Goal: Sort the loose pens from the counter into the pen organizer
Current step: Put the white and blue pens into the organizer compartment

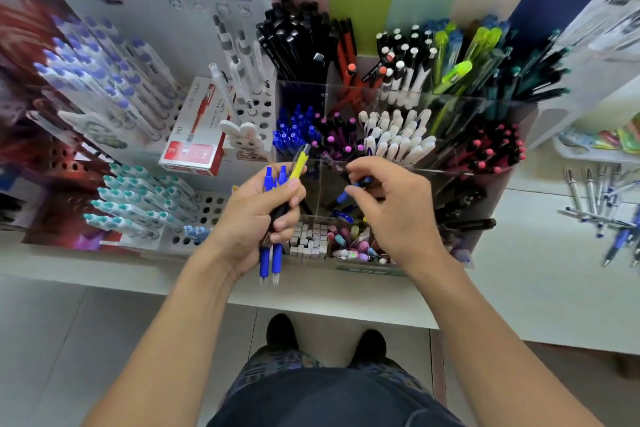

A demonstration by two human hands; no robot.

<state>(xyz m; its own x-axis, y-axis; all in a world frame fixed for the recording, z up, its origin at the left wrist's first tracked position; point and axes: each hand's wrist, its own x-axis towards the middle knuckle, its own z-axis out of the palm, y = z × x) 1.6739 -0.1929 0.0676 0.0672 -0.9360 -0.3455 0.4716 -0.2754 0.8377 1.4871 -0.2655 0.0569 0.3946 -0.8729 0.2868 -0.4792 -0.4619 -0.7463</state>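
Dropping one blue pen into its slot while my other hand keeps the rest waiting.

Nearest me, my left hand (258,215) is wrapped round a small bundle of pens (277,204), two blue ones and a yellow-clipped one, tips down and gathered upright so I can, I'd say, pick them off singly. Just past it my right hand (388,208) pinches a single blue pen (356,185) between fingertips and thumb, other fingers loosely curled, holding it over a front compartment of the clear pen organizer (491,184), tilted so it can slide in. Beyond, the compartments are grouped by colour: blue pens in the organizer (294,132), then pink-tipped, white and black. More loose pens (602,211) lie on the counter (540,270) far right, not yet sorted.
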